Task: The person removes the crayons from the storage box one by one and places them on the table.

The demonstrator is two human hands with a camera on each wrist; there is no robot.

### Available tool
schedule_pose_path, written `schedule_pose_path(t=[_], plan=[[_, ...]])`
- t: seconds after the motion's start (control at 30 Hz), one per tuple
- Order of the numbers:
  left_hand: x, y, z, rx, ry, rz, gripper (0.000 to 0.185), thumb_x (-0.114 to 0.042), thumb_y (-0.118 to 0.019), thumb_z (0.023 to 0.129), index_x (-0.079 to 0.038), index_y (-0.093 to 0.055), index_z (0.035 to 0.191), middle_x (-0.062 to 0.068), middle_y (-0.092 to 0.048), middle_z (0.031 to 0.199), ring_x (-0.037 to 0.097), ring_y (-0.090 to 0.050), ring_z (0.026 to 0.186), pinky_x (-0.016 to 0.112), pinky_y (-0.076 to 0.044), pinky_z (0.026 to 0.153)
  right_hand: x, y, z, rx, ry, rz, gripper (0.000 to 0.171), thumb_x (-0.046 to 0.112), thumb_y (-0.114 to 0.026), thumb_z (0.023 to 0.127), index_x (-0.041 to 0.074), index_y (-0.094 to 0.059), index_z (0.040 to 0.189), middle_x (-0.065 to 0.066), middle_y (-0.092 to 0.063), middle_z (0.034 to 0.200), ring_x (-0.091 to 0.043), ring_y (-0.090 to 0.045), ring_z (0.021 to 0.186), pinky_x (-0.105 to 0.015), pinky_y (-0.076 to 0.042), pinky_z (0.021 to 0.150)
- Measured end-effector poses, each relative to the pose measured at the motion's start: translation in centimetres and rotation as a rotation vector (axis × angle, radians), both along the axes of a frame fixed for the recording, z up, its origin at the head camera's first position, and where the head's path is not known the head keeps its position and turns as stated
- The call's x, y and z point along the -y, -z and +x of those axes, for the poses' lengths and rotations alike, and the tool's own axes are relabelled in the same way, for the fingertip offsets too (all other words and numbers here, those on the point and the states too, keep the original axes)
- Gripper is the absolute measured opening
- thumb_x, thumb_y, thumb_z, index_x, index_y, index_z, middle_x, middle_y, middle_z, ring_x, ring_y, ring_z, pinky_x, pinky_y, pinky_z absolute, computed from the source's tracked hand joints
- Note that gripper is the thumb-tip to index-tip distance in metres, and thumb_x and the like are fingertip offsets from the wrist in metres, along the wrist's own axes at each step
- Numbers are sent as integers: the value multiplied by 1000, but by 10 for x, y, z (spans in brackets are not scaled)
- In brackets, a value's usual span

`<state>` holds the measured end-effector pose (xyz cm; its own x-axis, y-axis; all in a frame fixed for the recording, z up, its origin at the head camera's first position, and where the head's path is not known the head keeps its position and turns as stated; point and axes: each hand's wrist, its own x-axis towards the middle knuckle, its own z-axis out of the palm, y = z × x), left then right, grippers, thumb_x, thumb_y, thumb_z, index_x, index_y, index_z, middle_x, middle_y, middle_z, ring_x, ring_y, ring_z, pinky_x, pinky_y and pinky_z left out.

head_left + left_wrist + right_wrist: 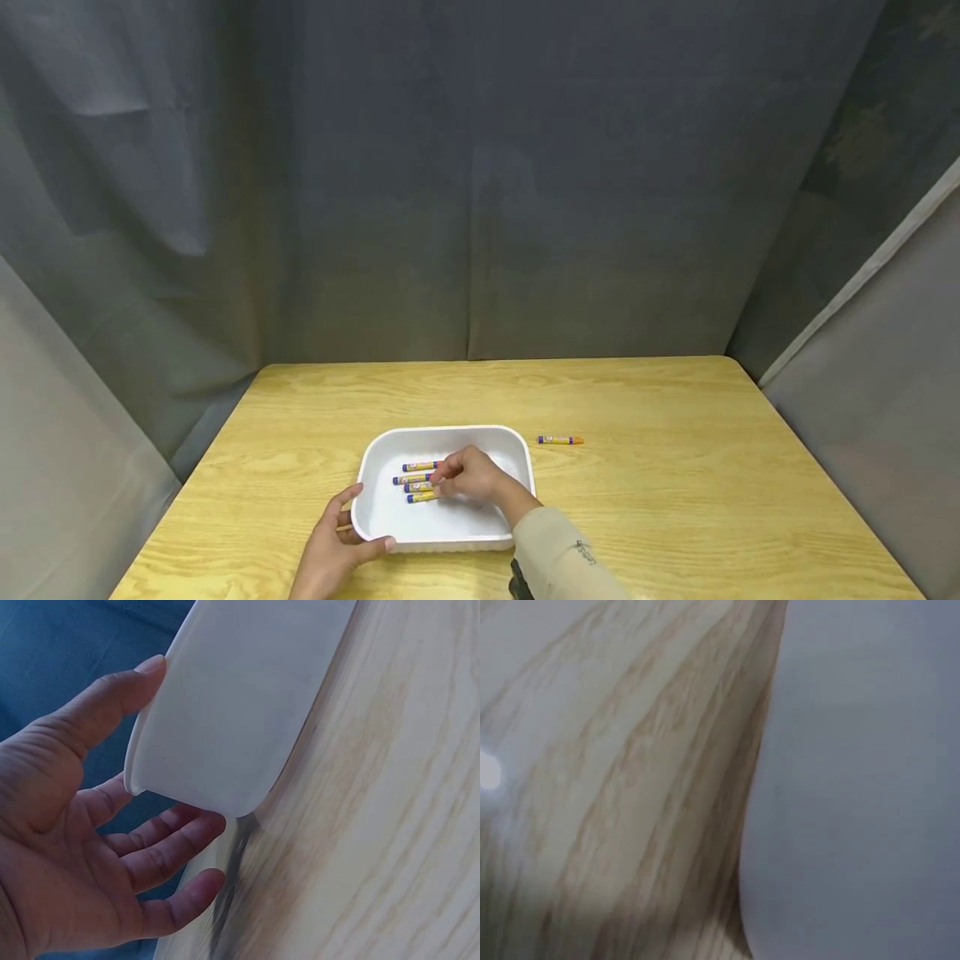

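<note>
A white plastic tray (450,529) sits near the front of the table, its outer wall (225,705) filling much of the left wrist view. My left hand (333,546) holds its near left corner, thumb at the front rim and fingers around the left side. Inside the tray several crayons (417,480) in yellow and blue wrappers lie roughly side by side. Over them, my right hand (468,475) pinches one crayon (417,488) between thumb and index finger, covering the crayons' right ends. That hand is out of sight in the right wrist view, where the tray's outer wall (855,787) shows.
An orange crayon (560,440) lies on the wooden table (675,483), to the right of the tray's far corner. Dark grey curtains (465,208) hang behind the table, and lighter panels stand at both sides.
</note>
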<state>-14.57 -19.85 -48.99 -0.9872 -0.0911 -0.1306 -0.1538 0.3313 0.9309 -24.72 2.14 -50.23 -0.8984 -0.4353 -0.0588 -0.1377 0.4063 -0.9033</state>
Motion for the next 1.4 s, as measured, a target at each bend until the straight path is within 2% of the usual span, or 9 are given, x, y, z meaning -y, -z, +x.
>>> schedule_pose_path(t=[0.23, 0.6, 0.8, 1.0, 1.3, 1.4], plan=[[0, 0, 1, 7, 2, 1, 95, -12, -87, 61, -7, -34, 139, 21, -52, 107, 24, -60, 86, 34, -49, 68, 1, 4, -1, -8, -43, 18, 11, -2, -76, 71, -1, -72, 81, 3, -63, 70, -5, -51, 64, -20, -43, 60], [1, 1, 2, 22, -12, 9, 96, -12, -87, 61, -8, -33, 140, 21, -50, 107, 24, -61, 87, 35, -50, 68, 3, 7, 0, -36, -36, 43, 14, -9, -77, 64, -3, -70, 76, 2, -61, 62, -2, -49, 56, -17, -41, 53], [1, 2, 2, 17, -10, 25, 96, -12, -88, 61, -8, -34, 140, 21, -50, 107, 25, -61, 88, 34, -50, 69, 4, 8, 1, -81, -66, 62, 17, -10, -78, 61, -3, -69, 74, 6, -57, 59, -1, -47, 55, -16, -40, 53], [2, 3, 1, 10, -5, 29, 97, -12, -88, 60, -9, -34, 140, 22, -50, 108, 25, -61, 88, 33, -50, 69, 4, 8, 0, -114, -77, 66, 19, -12, -78, 59, -3, -70, 74, 4, -58, 60, -1, -46, 55, -17, -39, 53], [2, 2, 2, 16, -4, 31, 97, -13, -88, 60, -9, -33, 141, 22, -49, 109, 25, -61, 88, 35, -50, 70, 4, 6, 0, -130, -61, 147, 18, -5, -81, 59, 2, -66, 65, 8, -55, 54, -2, -45, 52, -18, -38, 52], [1, 2, 2, 20, -5, 33, 97, -12, -87, 61, -9, -32, 141, 22, -49, 109, 24, -60, 88, 35, -50, 70, 4, 5, 1, -131, -48, 143, 17, -4, -81, 61, 4, -66, 63, 9, -54, 53, -3, -45, 51, -18, -37, 50]])
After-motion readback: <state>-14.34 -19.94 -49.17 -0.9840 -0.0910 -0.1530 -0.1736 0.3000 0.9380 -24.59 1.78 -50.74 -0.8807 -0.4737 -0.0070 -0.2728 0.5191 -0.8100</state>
